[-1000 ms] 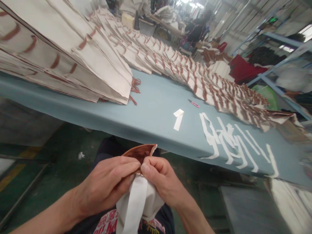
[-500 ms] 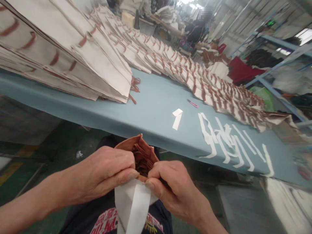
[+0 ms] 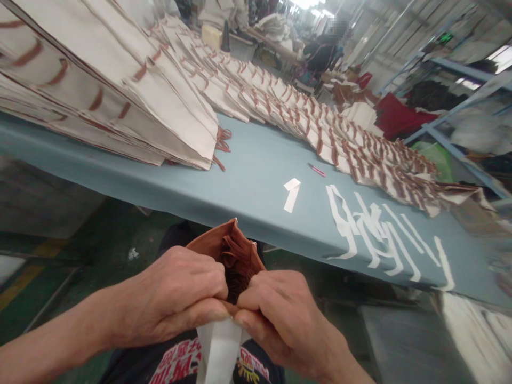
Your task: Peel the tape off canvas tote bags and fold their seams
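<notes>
Between my two hands is a brown fabric bag [image 3: 212, 238], its mouth facing up and dark gathered brown cloth showing inside. My left hand [image 3: 180, 290] pinches the near edge of that mouth, thumb on the outer side. Close beside it, my right hand [image 3: 280, 309] grips the same edge, fingers curled over it. A white strip of cloth [image 3: 220, 352] hangs down below my thumbs, in front of my dark printed clothing. The fingertips and most of the bag's lower part are hidden.
A blue-covered table [image 3: 256, 165] runs across in front. On it lie a stack of cream bags [image 3: 160, 106] with brown ties, a long overlapping row of similar bags [image 3: 304, 117], pink-handled snips [image 3: 318, 170] and white strips [image 3: 376, 224]. A person [image 3: 322, 50] is farther back.
Both hands have moved slightly lower and drawn closer together on the bag's edge. Less of the white strip shows beneath them.
</notes>
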`<state>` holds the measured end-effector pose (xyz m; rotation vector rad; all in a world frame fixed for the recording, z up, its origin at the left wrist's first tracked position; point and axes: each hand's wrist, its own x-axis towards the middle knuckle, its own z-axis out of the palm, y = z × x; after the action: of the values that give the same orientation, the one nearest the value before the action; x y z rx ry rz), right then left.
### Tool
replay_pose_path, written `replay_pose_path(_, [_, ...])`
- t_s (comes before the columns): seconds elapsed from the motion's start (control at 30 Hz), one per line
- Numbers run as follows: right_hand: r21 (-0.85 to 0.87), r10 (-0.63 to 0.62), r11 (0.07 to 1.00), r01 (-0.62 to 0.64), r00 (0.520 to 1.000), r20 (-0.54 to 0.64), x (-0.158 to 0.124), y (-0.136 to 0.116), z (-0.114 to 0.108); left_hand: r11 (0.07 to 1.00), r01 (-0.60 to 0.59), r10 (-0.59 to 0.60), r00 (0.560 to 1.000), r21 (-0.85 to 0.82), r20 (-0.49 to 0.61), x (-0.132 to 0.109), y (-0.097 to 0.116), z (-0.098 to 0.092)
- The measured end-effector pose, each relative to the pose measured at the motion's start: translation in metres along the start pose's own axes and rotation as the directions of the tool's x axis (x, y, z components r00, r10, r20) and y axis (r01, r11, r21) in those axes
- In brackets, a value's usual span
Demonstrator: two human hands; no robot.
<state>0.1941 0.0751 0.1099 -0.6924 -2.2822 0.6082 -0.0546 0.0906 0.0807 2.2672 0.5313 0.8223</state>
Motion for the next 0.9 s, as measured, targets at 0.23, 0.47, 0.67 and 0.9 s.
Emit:
replay_pose_path(0.23, [0.308,0.136,0.942,-0.137,0.99,0.024,-0.012,0.001,0.0,0.986,0.147,-0.149,0.989,-0.076,-0.017,0.006,0.034,-0.001])
replay_pose_path(0.47, [0.751,0.371,0.562,-0.347,0.917,0.146,-0.009,-0.002,0.016,0.869,0.282,-0.292,0.956,-0.406,0.041,0.001,0.038,0.01])
replay_pose_path(0.67, [0.747,0.336,0.6,-0.287,0.938,0.091,-0.006,-0.005,0.012,0.829,0.259,-0.276,0.96,-0.496,0.04,0.012,0.03,0.005])
replay_pose_path(0.9, [0.456,0.265,0.855,-0.248,0.964,0.028,-0.002,0.001,-0.002,0.937,0.321,-0.317,0.947,-0.135,0.05,0.019,0.036,-0.014])
